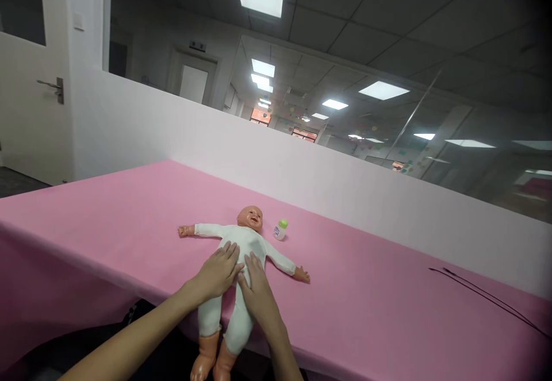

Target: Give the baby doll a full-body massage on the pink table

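Observation:
A baby doll (245,239) in a white cloth suit lies on its back on a pink-covered table, arms spread and head away from me. Its feet hang past the near edge. My left hand (219,270) rests flat on the doll's belly, on the left side. Beside it, my right hand (255,289) lies on the right side of the belly and hip, fingers extended. Neither hand grips anything. Just right of the doll's head stands a small clear bottle (280,230) with a green cap.
The pink table (366,295) meets a low white wall (345,191) with a large window above. Thin black cables (487,299) lie on the table at the far right. A door (34,93) is at the left.

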Motion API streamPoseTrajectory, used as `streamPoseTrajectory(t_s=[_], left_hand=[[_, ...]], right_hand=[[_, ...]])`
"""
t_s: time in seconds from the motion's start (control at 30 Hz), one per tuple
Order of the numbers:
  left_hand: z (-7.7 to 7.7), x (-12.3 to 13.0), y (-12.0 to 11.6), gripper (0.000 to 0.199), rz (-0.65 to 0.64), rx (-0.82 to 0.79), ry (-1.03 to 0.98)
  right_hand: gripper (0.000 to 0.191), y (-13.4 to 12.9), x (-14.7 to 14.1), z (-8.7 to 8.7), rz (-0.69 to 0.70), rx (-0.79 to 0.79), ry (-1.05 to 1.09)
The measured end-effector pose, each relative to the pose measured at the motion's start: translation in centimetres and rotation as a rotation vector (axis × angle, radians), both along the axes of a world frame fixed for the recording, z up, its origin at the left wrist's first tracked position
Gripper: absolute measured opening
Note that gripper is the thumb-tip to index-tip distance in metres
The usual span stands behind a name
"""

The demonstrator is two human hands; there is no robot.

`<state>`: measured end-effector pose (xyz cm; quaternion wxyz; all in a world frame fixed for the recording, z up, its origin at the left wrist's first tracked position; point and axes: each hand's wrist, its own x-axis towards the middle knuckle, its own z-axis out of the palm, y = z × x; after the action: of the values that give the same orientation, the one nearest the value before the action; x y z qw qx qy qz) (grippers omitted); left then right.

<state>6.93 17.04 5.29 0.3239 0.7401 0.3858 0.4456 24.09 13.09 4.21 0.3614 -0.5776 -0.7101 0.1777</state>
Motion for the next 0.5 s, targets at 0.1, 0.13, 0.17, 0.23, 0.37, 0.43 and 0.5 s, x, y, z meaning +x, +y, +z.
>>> streamPoseTrajectory(t_s=[0.1,0.13,0.17,0.23,0.37,0.43,0.5], left_hand=[[-1.9,1.0,2.6,0.057,-0.012,0.039,0.022],[-2.2,1.2,3.3,0.057,-0.018,0.053,0.048],[-2.2,1.3,3.9,0.058,-0.026,0.062,0.098],[-1.8,1.3,4.9,0.061,-0.033,0.051,0.251],[-0.8,0.4,5.6,0.074,-0.027,-0.064,0.414],[-1.0,-0.5,5.3,0.082,-0.018,-0.128,0.373],[-1.7,-1.6,4.6,0.088,0.015,-0.191,0.312]], right_hand=[[0.066,2.8,0.4,-0.1,0.063,-0.079,-0.079],[0.066,3.6,0.4,0.0,0.075,-0.089,-0.083],[0.066,4.3,0.5,0.1,0.08,-0.098,-0.08],[0.067,5.6,0.5,0.4,0.067,-0.113,-0.056],[0.074,6.7,1.2,0.0,-0.014,-0.1,0.063],[0.08,6.4,1.8,-0.6,-0.069,-0.106,0.144],[0.086,5.5,2.4,-1.3,-0.123,-0.132,0.212]])
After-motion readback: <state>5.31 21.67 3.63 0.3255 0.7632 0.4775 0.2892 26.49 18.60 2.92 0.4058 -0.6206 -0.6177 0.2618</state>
